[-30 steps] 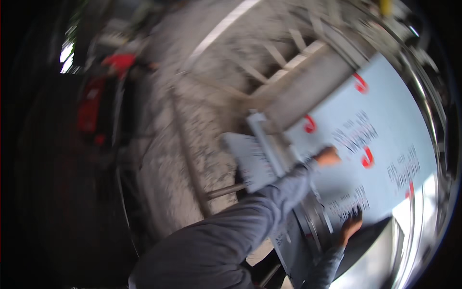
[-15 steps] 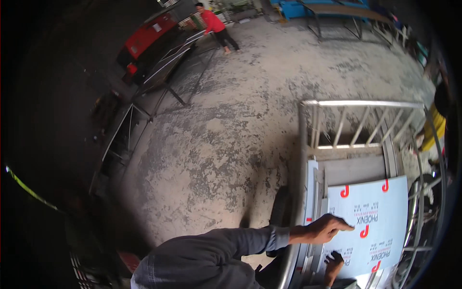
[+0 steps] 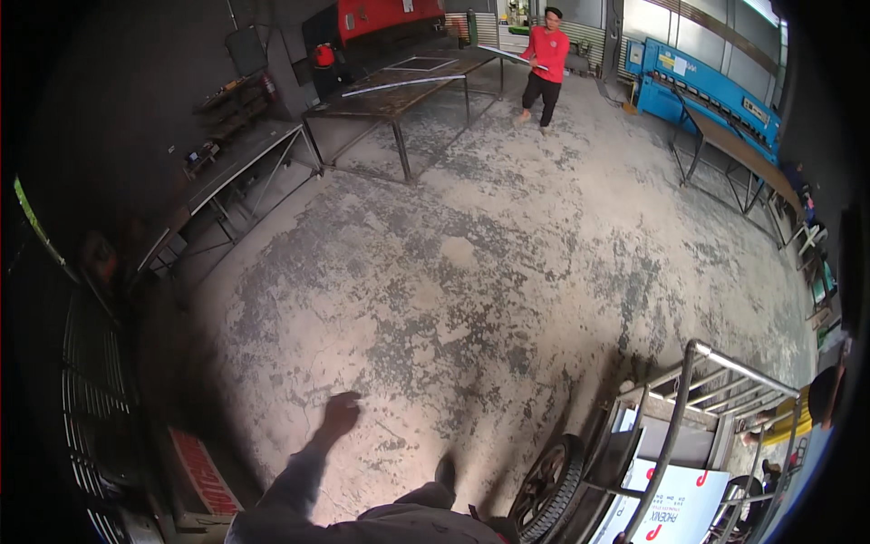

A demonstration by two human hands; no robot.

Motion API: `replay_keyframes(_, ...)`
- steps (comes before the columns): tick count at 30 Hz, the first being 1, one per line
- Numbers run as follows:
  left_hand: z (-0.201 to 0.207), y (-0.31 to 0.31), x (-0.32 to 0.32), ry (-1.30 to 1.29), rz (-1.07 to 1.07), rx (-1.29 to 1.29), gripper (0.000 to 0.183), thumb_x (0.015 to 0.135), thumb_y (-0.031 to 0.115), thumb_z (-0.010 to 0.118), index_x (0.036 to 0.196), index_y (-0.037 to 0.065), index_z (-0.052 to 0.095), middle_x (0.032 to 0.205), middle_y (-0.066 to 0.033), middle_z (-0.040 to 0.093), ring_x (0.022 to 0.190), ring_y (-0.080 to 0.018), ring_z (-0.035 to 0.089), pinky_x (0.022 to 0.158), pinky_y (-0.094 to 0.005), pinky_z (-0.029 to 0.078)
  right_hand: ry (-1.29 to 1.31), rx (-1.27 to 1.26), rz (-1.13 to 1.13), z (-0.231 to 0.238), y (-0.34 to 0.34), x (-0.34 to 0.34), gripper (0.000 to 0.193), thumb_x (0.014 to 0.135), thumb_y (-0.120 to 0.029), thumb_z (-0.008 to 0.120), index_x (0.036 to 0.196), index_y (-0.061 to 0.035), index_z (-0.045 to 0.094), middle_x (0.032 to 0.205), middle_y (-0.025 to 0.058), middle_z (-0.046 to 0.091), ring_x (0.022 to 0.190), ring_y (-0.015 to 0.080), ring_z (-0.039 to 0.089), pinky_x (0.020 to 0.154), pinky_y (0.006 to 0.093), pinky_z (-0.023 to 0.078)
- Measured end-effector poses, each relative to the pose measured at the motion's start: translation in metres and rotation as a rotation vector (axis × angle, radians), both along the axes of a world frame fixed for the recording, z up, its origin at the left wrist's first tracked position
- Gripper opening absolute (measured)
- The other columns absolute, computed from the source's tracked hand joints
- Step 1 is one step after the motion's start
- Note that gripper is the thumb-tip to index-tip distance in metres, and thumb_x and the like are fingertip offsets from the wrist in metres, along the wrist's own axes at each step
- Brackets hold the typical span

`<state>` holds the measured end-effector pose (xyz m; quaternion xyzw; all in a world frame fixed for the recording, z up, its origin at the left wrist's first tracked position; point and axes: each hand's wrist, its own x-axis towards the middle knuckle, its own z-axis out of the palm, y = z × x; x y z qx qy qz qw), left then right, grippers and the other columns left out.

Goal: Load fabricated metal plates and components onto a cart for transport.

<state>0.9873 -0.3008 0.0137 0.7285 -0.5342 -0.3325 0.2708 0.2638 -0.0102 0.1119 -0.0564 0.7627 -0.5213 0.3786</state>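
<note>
My left hand [image 3: 342,415] hangs over the concrete floor at lower centre, its fingers loosely bent and a little apart, with nothing seen in it. My right hand is out of view. At the lower right, a pale blue sheet [image 3: 680,494] with red marks lies inside a metal-railed cart [image 3: 736,364]. A gap of floor and a black tyre [image 3: 555,485] separate my left hand from that sheet. My foot [image 3: 445,471] shows on the floor below.
Across the room a person in a red top [image 3: 547,47] carries a long thin strip [image 3: 509,56]. A dark metal table [image 3: 390,102] stands far left, with a side bench [image 3: 237,168]. A blue machine [image 3: 716,95] stands far right. Someone in yellow [image 3: 790,424] is beyond the cart.
Both hands were over the sheet; my left hand has moved away to the left and my right has left view. My view has turned left. The person in red now carries the strip upright-bodied.
</note>
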Motion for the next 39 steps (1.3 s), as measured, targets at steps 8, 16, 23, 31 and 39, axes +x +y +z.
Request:
replay_keyframes(8,0.068,-0.048,0.125,-0.629,0.235,-0.152,0.023,0.08,0.02,0.081,0.099,0.008,0.082,0.089,-0.0172,0.079,0.085,-0.0353,0.078,0.078,-0.0433,0.062,0.02,0.057,-0.052,-0.007,-0.147,0.071,0.045,0.099,-0.035,0.058,0.123,-0.0003,0.073,0.107,0.0152,0.074,0.09,0.0298,0.068,0.076,0.0429,0.057)
replay_keyframes(16,0.027,-0.302,-0.082,-0.074,-0.559,0.487,0.061,0.093,0.05,0.078,0.14,0.012,0.07,0.107,-0.0188,0.081,0.104,-0.0366,0.077,0.094,-0.0468,0.061,0.102,0.133,-0.277,-0.065,-0.291,0.051,0.035,0.099,-0.022,0.055,0.118,0.0,0.075,0.098,0.0147,0.075,0.077,0.0261,0.069,0.066,0.0399,0.057)
replay_keyframes(23,0.082,-0.619,-0.131,-0.17,-0.525,0.263,0.064,0.091,0.046,0.081,0.142,0.009,0.068,0.113,-0.0213,0.08,0.108,-0.0362,0.077,0.096,-0.0459,0.06,0.273,-0.014,-0.144,-0.148,-0.604,-0.032,0.029,0.098,-0.01,0.053,0.113,0.0003,0.076,0.09,0.0143,0.075,0.065,0.023,0.069,0.057,0.0373,0.057)
replay_keyframes(31,0.07,-0.924,-0.101,-0.236,-0.376,0.222,0.06,0.085,0.04,0.086,0.134,0.007,0.073,0.111,-0.0217,0.08,0.102,-0.0354,0.078,0.09,-0.0456,0.062,0.627,-0.333,0.882,-0.175,-1.237,0.08,0.029,0.091,0.003,0.065,0.117,-0.004,0.077,0.081,0.0114,0.076,0.067,0.015,0.074,0.056,0.0339,0.056)
replay_keyframes(39,0.001,-1.265,-0.005,-0.197,-0.463,0.421,0.064,0.088,0.043,0.085,0.137,0.005,0.071,0.109,-0.0191,0.08,0.103,-0.0342,0.077,0.095,-0.0438,0.06,0.825,0.217,1.2,-0.39,-1.452,0.049,0.042,0.077,-0.032,0.082,0.116,-0.0182,0.081,0.106,0.0102,0.079,0.1,0.0328,0.076,0.084,0.0477,0.062)
